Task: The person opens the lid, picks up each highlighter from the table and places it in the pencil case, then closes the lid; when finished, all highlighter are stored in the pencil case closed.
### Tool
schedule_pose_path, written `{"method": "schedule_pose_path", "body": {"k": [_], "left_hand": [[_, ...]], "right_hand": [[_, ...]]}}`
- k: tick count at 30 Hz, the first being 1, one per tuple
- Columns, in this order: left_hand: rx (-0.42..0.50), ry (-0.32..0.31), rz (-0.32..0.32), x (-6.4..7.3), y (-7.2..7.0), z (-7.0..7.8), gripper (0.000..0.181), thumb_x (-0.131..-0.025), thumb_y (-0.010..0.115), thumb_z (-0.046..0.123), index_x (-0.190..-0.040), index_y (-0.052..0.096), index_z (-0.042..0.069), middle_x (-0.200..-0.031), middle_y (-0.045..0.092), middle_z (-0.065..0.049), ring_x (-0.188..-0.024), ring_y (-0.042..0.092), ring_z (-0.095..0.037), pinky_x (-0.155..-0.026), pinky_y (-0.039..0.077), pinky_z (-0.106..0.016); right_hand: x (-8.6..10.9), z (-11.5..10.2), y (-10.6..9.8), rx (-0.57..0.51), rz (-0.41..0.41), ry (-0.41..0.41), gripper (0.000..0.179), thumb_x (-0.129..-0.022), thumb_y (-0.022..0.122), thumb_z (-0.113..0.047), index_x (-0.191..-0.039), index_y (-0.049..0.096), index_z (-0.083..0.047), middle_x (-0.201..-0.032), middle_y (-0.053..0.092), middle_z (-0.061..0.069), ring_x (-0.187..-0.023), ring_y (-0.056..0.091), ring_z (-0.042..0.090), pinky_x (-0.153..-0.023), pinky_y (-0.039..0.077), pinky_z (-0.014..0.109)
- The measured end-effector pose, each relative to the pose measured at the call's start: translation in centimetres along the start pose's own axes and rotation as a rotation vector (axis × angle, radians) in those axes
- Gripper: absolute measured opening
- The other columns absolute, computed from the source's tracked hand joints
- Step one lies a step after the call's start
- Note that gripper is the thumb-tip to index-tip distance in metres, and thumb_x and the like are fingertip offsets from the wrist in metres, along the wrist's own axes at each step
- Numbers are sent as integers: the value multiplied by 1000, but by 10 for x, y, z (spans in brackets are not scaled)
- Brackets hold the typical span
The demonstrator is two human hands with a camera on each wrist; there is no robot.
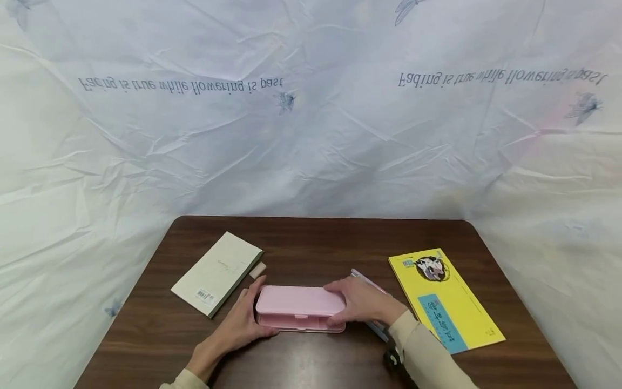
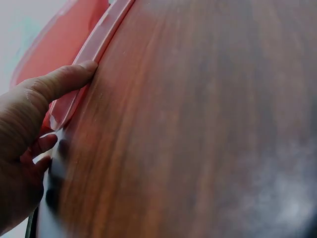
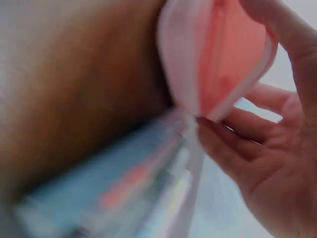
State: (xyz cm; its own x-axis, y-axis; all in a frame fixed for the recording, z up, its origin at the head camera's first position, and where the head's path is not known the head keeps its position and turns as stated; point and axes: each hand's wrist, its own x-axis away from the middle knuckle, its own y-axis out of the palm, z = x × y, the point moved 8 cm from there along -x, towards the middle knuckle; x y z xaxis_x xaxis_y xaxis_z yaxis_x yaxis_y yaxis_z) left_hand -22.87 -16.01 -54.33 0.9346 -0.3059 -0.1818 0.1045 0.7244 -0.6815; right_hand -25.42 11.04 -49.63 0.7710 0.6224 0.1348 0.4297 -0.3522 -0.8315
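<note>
A pink pencil case [image 1: 300, 299] lies on the brown table with its lid slightly raised along the front. My left hand [image 1: 241, 323] holds its left end, thumb at the front bottom edge and fingers round the back. In the left wrist view, the left thumb [image 2: 74, 77] presses on the base's rim. My right hand [image 1: 364, 298] grips the right end, thumb in front and fingers behind. In the right wrist view, the case's inside [image 3: 237, 49] shows between lid and base. Blurred stationery [image 3: 124, 173], blue with some orange, lies beside the right hand and is partly hidden by it.
A cream notebook [image 1: 218, 273] lies at the left, with a small beige block [image 1: 258, 270] by its edge. At the right is a yellow booklet [image 1: 449, 302] with a blue panel. White printed sheeting [image 1: 311, 151] hangs behind and beside the table [image 1: 311, 243].
</note>
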Motion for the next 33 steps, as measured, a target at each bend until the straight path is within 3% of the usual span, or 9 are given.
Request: {"method": "schedule_pose_path", "body": {"k": [4,6,9,12,16,23,28,33], "left_hand": [[20,-18,9,1,3,-3,138,-58,105,42,-168,26,13,-134,64,-1,-114,53,-15,-98,48,-39],[23,2,14,2,3,-2,139,-59,104,43,-168,23,14,-136,66,-2,-113,52,-15,-98,48,-38],[47,45,12,2,5,0,141,-61,103,43,-170,18,18,-144,65,4,-113,48,-15,-98,45,-36],[53,75,15,2,5,2,142,-62,102,46,-171,15,22,-144,65,9,-110,46,-15,-96,44,-35],[33,80,24,2,3,4,140,-63,102,47,-171,16,22,-143,65,10,-111,46,-17,-95,46,-38],[-60,67,-3,0,4,7,126,-67,100,45,-166,31,9,-143,64,1,-125,50,-23,-101,47,-47],[-121,91,-34,0,7,13,107,-70,98,42,-157,49,4,-148,59,-8,-131,48,-27,-105,45,-52],[-123,128,-31,2,6,18,99,-73,96,38,-154,52,3,-148,57,-10,-131,47,-29,-104,45,-53]], "right_hand": [[-8,11,-12,-170,-73,32,58,-90,77,-57,-132,75,-17,-120,76,-3,-100,67,13,-88,55,38],[-14,16,-21,-234,-47,25,46,-96,73,-52,-125,79,-17,-112,77,-5,-93,68,17,-82,55,37],[-19,22,-34,-288,71,31,33,-101,70,-44,-115,82,-16,-102,77,-5,-87,67,21,-78,55,35],[-22,29,-44,-309,242,66,23,-101,73,-38,-109,83,-21,-102,77,-7,-91,67,16,-81,56,33],[-26,35,-51,-327,422,112,13,-99,77,-28,-107,83,-22,-107,77,-5,-100,68,17,-88,57,39],[-35,43,-55,-266,604,178,5,-96,79,-17,-99,83,-15,-103,79,2,-105,69,27,-91,54,50],[-46,48,-49,-155,620,160,5,-97,77,-16,-98,82,-14,-102,78,5,-99,70,27,-87,56,47],[-52,46,-41,9,620,112,8,-98,75,-15,-101,81,-10,-103,72,8,-96,70,29,-86,57,48]]}}
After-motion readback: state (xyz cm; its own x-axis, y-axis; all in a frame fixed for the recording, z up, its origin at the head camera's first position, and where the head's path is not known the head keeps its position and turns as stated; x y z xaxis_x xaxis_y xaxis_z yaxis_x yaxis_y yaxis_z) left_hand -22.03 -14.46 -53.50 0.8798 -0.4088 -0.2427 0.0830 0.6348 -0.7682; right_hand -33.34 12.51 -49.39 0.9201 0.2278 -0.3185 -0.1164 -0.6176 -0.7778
